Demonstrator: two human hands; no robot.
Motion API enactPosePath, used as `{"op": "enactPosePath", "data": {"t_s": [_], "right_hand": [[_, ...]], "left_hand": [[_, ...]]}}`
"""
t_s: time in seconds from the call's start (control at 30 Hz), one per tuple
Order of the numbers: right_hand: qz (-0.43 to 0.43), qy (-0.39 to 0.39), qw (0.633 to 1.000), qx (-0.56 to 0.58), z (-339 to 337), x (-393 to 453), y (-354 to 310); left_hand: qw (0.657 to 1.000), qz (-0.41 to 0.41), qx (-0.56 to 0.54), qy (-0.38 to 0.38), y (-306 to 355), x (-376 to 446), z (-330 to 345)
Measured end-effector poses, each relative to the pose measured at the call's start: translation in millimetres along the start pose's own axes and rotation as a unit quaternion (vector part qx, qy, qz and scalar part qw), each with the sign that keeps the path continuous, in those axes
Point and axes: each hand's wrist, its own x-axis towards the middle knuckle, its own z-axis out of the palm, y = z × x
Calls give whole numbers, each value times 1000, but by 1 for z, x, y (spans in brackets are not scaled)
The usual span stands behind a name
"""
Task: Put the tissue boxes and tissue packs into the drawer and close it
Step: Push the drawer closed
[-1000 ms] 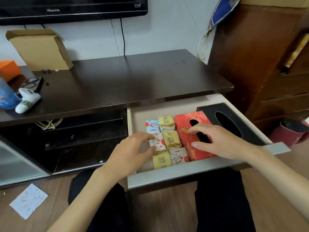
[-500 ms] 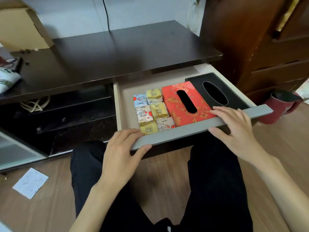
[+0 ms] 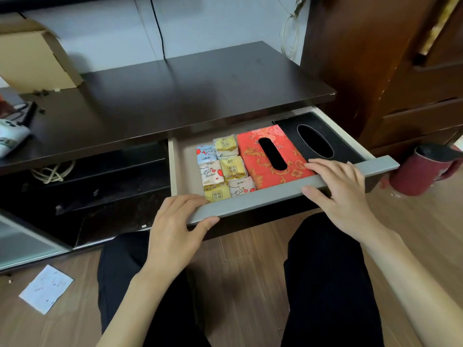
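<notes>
The drawer [image 3: 280,194] stands pulled out under the dark table top. Inside lie several small tissue packs [image 3: 225,169] in two rows at the left, a red patterned tissue box [image 3: 253,156] beside them, and a black tissue box [image 3: 288,123] at the right. My left hand [image 3: 175,229] holds the grey drawer front at its left end, fingers over the top edge and thumb on the front face. My right hand [image 3: 343,191] holds the front further right, fingers lying over the rim by the red box's near corner, thumb on the face.
A cardboard box [image 3: 32,61] and a white controller [image 3: 10,139] sit on the dark table top [image 3: 200,91]. A red jug [image 3: 426,169] stands on the floor right of the drawer, by a wooden cabinet [image 3: 400,71]. A paper slip [image 3: 46,288] lies on the floor at left. My legs are below the drawer.
Both hands came out of the drawer, off the packs and the red box, and onto the drawer front. Over the last half second they have stayed there.
</notes>
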Motion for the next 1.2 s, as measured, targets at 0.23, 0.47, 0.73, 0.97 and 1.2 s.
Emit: {"op": "enactPosePath", "data": {"t_s": [0.23, 0.47, 0.73, 0.97, 1.2], "right_hand": [[-4, 5, 1000, 3, 22, 49, 6], [14, 3, 1000, 15, 40, 93, 5], [183, 116, 971, 103, 41, 101, 43], [312, 99, 925, 192, 49, 112, 52], [305, 46, 924, 227, 69, 135, 31]], "left_hand": [[1000, -22, 6, 4, -25, 45, 10], [999, -47, 19, -5, -45, 89, 15], [957, -247, -131, 83, -54, 88, 15], [913, -305, -219, 157, -56, 92, 32], [874, -351, -217, 255, -57, 118, 47]]}}
